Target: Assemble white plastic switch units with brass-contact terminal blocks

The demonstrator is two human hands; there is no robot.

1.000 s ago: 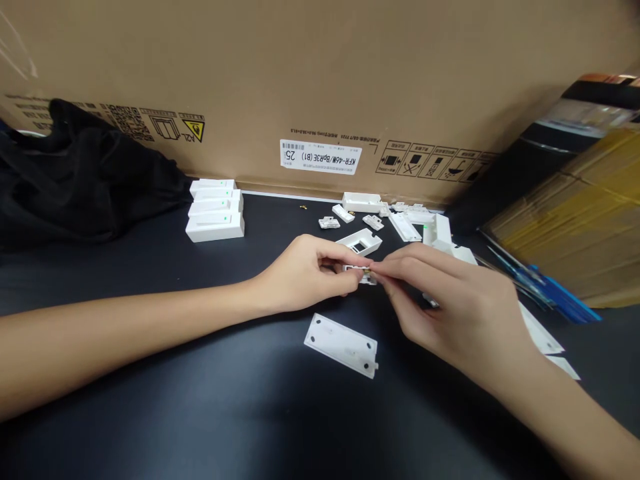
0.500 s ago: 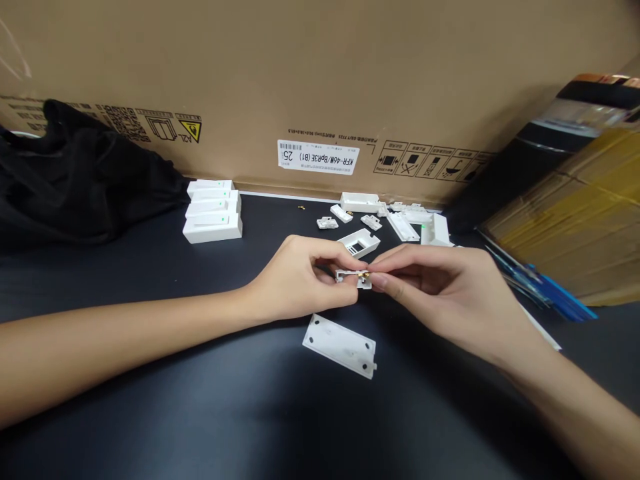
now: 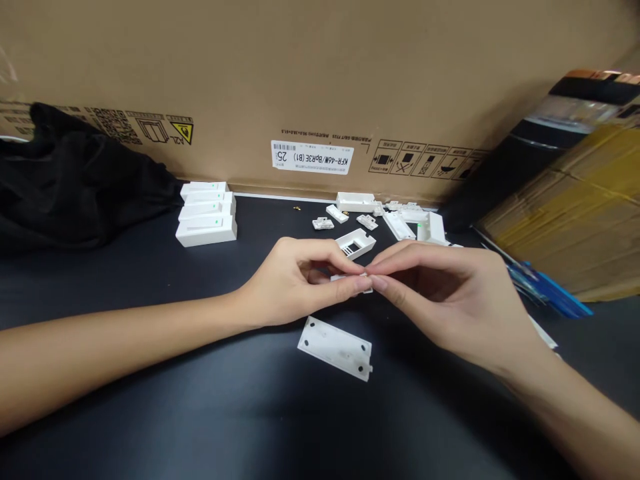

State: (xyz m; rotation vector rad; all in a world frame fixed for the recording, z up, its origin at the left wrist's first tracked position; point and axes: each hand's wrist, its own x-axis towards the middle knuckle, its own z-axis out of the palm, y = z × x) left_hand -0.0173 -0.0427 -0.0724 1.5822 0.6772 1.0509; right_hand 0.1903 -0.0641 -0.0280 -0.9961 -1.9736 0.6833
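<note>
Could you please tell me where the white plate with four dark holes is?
In the head view, the white plate lies on the black table, slightly right of centre, nearer the wearer than the left hand.

Near tabletop [image 3: 210,413] open around white plate [image 3: 334,347]; cardboard box [image 3: 320,67] blocks far side, black cloth [image 3: 90,190] far left.

A big brown cardboard box [image 3: 240,67] stands along the back of the dark tabletop [image 3: 210,413], its printing and white label [image 3: 313,157] upside down. Black cloth [image 3: 90,180] lies heaped at left, a taped carton [image 3: 565,213] fills the right, and light leaves a faint sheen.
</note>
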